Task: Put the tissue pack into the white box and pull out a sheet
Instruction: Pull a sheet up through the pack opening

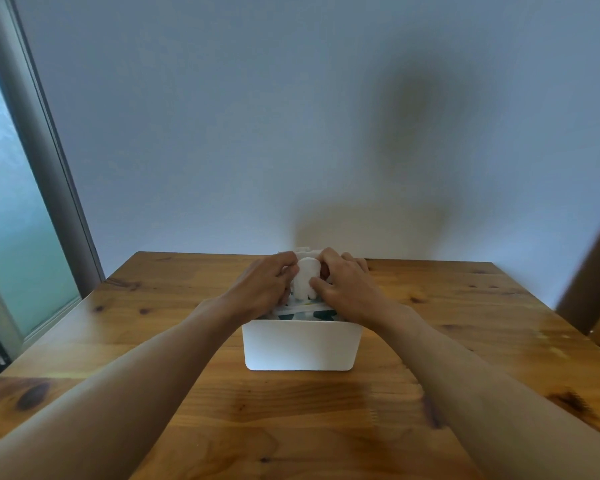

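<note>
Both hands work on top of the tissue pack (pixel 303 311), which sits in the white box (pixel 300 346) on the bench (pixel 153 341). The left hand (pixel 262 284) and right hand (pixel 347 285) have their fingers closed on a white tuft of sheet (pixel 305 280) between them. Pulling unevenly would likely tear the sheet, drag out several, or lift the pack from the box.

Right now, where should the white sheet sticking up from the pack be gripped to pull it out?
Probably pinch the sheet at its free raised fold, from above, and draw upward. It stands upright between the left hand and right hand, over the tissue pack in the white box.
</note>
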A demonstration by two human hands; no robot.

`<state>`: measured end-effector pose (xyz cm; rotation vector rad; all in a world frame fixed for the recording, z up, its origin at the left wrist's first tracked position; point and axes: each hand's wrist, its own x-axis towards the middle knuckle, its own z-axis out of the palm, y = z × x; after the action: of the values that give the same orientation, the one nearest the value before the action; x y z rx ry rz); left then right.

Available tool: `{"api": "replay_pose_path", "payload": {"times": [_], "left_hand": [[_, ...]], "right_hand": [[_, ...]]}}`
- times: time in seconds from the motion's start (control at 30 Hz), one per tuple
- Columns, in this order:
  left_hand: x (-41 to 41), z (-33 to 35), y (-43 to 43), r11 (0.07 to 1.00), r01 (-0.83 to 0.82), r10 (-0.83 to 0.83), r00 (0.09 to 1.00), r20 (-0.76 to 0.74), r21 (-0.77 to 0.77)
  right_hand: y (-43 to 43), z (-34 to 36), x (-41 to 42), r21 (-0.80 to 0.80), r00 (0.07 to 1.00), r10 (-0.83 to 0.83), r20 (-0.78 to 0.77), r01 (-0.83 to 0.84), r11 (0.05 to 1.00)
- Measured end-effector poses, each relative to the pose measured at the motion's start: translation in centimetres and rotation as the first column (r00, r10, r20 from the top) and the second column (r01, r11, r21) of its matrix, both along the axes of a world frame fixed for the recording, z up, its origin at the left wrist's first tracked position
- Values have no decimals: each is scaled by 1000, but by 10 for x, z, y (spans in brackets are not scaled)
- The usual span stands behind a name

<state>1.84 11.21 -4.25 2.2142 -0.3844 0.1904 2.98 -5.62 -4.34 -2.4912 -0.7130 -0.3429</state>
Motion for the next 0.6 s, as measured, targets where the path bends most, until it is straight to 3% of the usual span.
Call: {"api": "replay_pose_path", "payload": {"times": [0.23,0.6], "left_hand": [[-1,-3,1,972,-3,-10,999,53,233],[-2,-4,3,943,7,-56,989,140,334]], "right_hand": [[0,-5,6,79,999,-45,9,44,996],[0,-2,1,22,998,-56,-40,57,998]]}}
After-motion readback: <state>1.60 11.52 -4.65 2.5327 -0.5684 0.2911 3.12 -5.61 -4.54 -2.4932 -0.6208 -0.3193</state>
